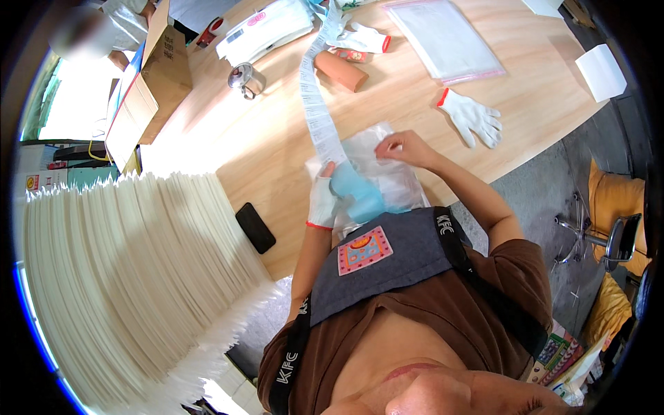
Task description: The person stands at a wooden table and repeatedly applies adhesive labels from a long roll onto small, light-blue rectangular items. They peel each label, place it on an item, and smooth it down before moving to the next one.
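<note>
My left hand [322, 200], in a white knit glove with a red cuff, grips a long strip of printed labels [319, 117] near its lower end, thumb on top. Past the thumb, the strip's pale-blue backing [357, 191] curls down against my apron. Under both lies a stack of clear plastic bags [370, 144] at the table's near edge. Above that stack's upper right is my bare right hand [407, 149], its fingers curled and fingertips pinched together. Whatever they may hold is too small to make out.
A tall stack of white sheets [131, 277] rises at left, beside a black phone [255, 227]. On the table [270, 145] are a metal mug [246, 80], a brown roll [340, 70], gloves [470, 117] and packs of plastic bags [446, 38]. A cardboard box [162, 76] stands far left, near another person.
</note>
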Demonstrator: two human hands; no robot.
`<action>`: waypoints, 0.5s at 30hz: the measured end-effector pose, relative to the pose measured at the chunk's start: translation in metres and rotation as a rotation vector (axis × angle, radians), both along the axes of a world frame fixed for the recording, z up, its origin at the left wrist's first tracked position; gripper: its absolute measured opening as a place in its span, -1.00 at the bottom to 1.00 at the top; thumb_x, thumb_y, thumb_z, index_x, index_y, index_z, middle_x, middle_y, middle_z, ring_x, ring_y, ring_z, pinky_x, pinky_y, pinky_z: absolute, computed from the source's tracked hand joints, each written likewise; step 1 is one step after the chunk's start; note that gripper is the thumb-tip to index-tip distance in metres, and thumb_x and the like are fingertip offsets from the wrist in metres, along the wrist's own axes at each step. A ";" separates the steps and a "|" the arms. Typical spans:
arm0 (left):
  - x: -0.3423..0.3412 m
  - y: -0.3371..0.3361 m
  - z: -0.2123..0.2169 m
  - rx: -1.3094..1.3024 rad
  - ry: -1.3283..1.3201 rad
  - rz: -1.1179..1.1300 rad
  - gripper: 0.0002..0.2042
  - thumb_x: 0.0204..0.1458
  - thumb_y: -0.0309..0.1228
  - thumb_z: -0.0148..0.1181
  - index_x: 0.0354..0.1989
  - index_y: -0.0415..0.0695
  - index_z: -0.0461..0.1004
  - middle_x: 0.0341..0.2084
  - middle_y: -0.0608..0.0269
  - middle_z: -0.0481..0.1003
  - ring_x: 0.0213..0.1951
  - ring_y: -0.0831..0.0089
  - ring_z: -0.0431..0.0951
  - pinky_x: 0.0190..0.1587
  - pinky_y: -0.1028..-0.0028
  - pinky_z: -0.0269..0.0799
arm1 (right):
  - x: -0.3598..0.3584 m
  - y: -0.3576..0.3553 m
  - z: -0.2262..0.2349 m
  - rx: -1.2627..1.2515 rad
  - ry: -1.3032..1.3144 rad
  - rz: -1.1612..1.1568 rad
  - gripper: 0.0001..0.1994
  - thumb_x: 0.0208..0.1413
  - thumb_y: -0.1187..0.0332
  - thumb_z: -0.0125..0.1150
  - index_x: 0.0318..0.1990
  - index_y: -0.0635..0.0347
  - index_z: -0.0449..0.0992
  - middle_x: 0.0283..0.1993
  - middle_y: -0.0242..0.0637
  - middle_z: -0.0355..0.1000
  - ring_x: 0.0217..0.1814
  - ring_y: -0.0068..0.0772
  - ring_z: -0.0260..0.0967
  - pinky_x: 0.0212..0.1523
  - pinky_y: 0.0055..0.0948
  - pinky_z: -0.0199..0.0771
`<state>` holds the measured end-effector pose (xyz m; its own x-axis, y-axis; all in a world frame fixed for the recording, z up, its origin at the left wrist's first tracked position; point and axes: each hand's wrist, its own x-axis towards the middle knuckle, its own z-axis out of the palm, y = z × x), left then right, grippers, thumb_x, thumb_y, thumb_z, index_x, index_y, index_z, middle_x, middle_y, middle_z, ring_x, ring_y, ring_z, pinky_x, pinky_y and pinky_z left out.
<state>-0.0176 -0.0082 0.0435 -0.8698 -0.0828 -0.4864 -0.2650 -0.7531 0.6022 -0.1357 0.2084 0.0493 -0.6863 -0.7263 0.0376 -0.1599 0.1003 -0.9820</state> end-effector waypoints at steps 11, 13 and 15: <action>-0.009 0.009 -0.028 -0.277 0.071 -0.151 -0.72 0.02 -0.43 0.09 -0.08 -0.23 0.35 -0.27 0.29 0.46 -0.28 0.47 0.48 -0.21 0.49 0.44 | 0.013 -0.017 -0.003 0.120 0.120 -0.081 -0.80 -0.02 0.30 0.16 -0.23 0.12 0.51 -0.46 -0.30 0.44 -0.42 -0.46 0.39 -0.37 -0.50 0.39; -0.007 0.006 -0.038 -0.260 0.072 -0.177 -0.71 0.02 -0.45 0.10 -0.06 -0.22 0.35 -0.27 0.29 0.46 -0.29 0.51 0.48 -0.24 0.54 0.43 | 0.017 -0.031 -0.010 0.041 0.088 -0.118 -0.71 -0.10 0.38 0.23 -0.14 0.12 0.46 -0.46 -0.32 0.41 -0.43 -0.48 0.36 -0.35 -0.52 0.39; -0.008 0.003 -0.043 -0.291 0.086 -0.200 -0.70 0.02 -0.44 0.10 -0.06 -0.23 0.35 -0.28 0.29 0.47 -0.30 0.53 0.48 -0.26 0.56 0.42 | 0.026 -0.041 -0.013 -0.014 -0.031 -0.164 -0.68 -0.15 0.42 0.28 -0.15 0.11 0.47 -0.48 -0.33 0.40 -0.44 -0.50 0.35 -0.34 -0.53 0.38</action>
